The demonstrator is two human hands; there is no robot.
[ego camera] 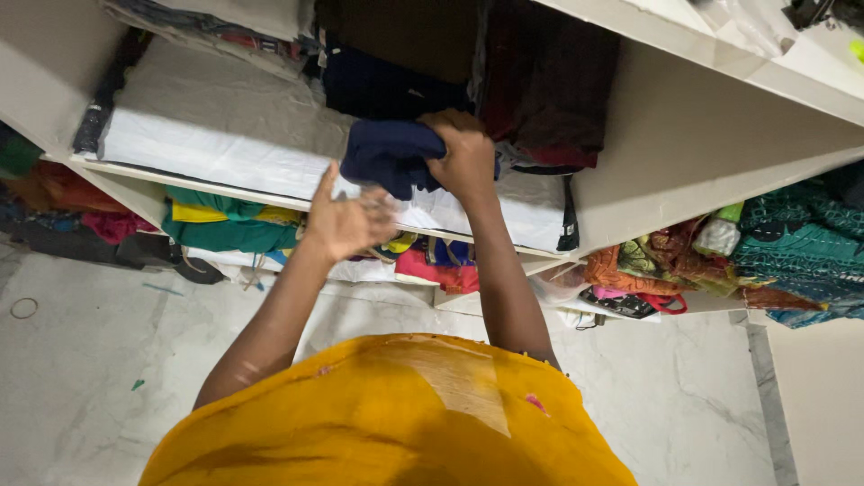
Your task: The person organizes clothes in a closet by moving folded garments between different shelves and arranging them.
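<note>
You are standing on a pale marble floor in front of a white open wardrobe whose shelves are packed with cloth. Your right hand is closed tight around a bunched navy blue garment, fingers wrapped over its right end, holding it just above the front of the paper-lined shelf; a grip like that keeps the soft bundle from falling open. The garment sits against the dark clothes stacked behind it, a navy folded pile and a maroon pile, though you cannot tell whether it rests on the shelf or hangs clear of it. Your left hand is spread wide and holds nothing, palm turned up towards the bundle, just below and beside it at the shelf's front edge, placed where it could support the cloth from underneath. Under that shelf, green and yellow folded clothes lie on the next level, with pink and blue pieces to their right. Further right, a heap of orange and patterned fabric spills from the neighbouring compartment beside teal embroidered cloth. A small ring lies on the floor at the far left, well apart from everything else. Your yellow garment fills the bottom of the view.
</note>
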